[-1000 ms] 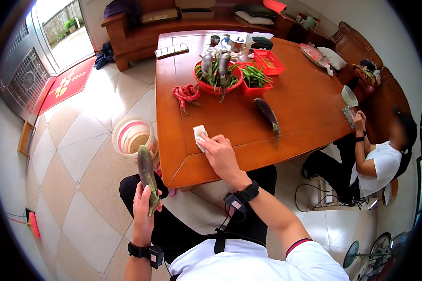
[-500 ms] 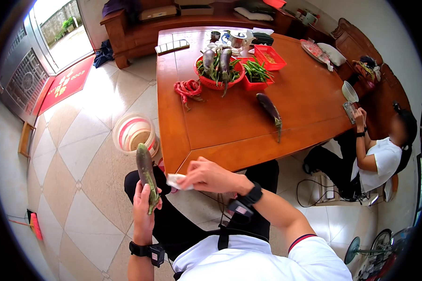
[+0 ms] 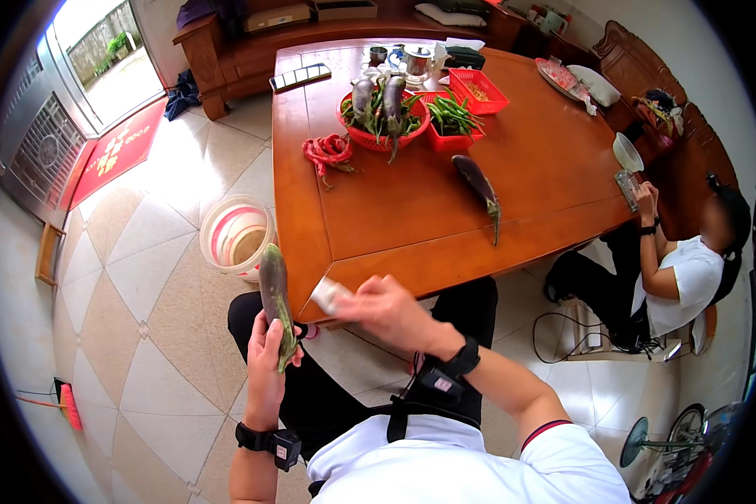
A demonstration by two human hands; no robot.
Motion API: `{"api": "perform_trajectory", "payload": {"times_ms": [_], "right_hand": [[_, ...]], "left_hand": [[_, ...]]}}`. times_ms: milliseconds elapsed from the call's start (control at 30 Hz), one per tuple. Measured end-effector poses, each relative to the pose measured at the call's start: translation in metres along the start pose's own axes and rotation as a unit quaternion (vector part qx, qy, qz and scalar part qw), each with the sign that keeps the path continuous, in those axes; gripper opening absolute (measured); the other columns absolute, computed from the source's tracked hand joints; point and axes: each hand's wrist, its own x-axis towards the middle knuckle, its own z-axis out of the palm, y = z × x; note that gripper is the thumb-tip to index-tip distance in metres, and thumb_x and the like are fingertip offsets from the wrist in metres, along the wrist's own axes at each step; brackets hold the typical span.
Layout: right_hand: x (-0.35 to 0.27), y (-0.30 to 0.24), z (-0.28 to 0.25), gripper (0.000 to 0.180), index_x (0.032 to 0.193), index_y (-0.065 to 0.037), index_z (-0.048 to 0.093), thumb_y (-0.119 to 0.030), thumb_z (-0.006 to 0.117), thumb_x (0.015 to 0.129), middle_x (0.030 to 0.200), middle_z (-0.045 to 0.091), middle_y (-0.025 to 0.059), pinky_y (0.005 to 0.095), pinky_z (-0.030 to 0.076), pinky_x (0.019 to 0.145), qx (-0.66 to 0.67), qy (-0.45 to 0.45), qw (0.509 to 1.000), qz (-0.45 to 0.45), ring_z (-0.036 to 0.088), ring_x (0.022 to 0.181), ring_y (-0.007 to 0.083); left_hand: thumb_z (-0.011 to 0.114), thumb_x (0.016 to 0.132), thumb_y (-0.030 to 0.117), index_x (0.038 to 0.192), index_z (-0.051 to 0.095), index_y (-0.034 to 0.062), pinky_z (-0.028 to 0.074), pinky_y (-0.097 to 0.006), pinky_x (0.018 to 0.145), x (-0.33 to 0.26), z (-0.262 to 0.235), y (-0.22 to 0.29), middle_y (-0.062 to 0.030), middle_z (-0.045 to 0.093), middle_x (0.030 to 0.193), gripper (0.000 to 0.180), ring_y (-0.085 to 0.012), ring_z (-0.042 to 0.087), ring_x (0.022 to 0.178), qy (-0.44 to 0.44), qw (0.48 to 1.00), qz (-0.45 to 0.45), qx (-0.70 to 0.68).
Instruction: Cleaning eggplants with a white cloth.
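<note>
In two hands (image 3: 265, 353) are one eggplant (image 3: 275, 290), one tissue (image 3: 329, 296).

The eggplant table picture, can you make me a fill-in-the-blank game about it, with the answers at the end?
1. The left hand holds exactly ____ eggplant.
2. The blurred wad in the right hand looks ____.
3. The peppers just left of the round basket are ____.
Missing words: one; white; red.

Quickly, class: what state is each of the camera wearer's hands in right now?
Left hand: closed, holding an eggplant.
Right hand: blurred, but closed on a white wipe.
</note>
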Motion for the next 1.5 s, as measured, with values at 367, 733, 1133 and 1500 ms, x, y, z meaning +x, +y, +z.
{"api": "perform_trajectory", "payload": {"times_ms": [367,733,1133,1500], "right_hand": [[0.039,0.059,-0.016,0.036,0.121,-0.012,0.074,-0.001,0.066,0.087,0.123,0.074,0.0056,0.0389,0.048,0.088,-0.046,0.148,0.981,0.116,0.061,0.096,0.0288],[-0.013,-0.008,-0.009,0.028,0.109,-0.015,0.076,-0.005,0.075,0.082,0.127,0.072,-0.0020,0.0367,0.051,0.095,0.065,-0.096,0.993,-0.015,0.059,0.101,0.0241],[-0.031,-0.018,-0.070,0.037,0.113,-0.007,0.075,0.012,0.061,0.084,0.126,0.073,0.0083,0.0351,0.051,0.092,0.009,0.266,0.948,0.176,0.059,0.102,0.0288],[-0.004,0.005,-0.021,0.046,0.120,-0.008,0.074,0.004,0.071,0.076,0.132,0.068,0.0059,0.0381,0.052,0.092,-0.142,0.166,0.973,0.072,0.058,0.100,0.0285]], "left_hand": [[0.053,0.110,0.033,0.124,0.052,0.0088,0.049,-0.023,0.054,0.001,0.001,0.001,-0.0063,0.066,0.095,0.028,-0.0106,0.062,0.063,0.012,1.000,-0.008,0.015],[0.059,0.107,0.029,0.141,0.046,0.0057,0.046,-0.022,0.053,0.008,0.007,0.008,-0.0065,0.064,0.096,0.043,-0.0095,0.057,0.062,0.000,0.999,0.012,0.044],[0.067,0.104,0.025,0.147,0.046,0.0019,0.049,-0.023,0.058,0.051,0.076,0.008,-0.0059,0.068,0.090,0.054,-0.0089,0.060,0.064,-0.138,0.978,-0.049,0.147],[0.066,0.104,0.026,0.145,0.049,-0.0004,0.053,-0.025,0.060,0.054,0.073,0.003,-0.0101,0.073,0.094,0.051,-0.0107,0.064,0.067,-0.201,0.964,-0.108,0.140]]}}
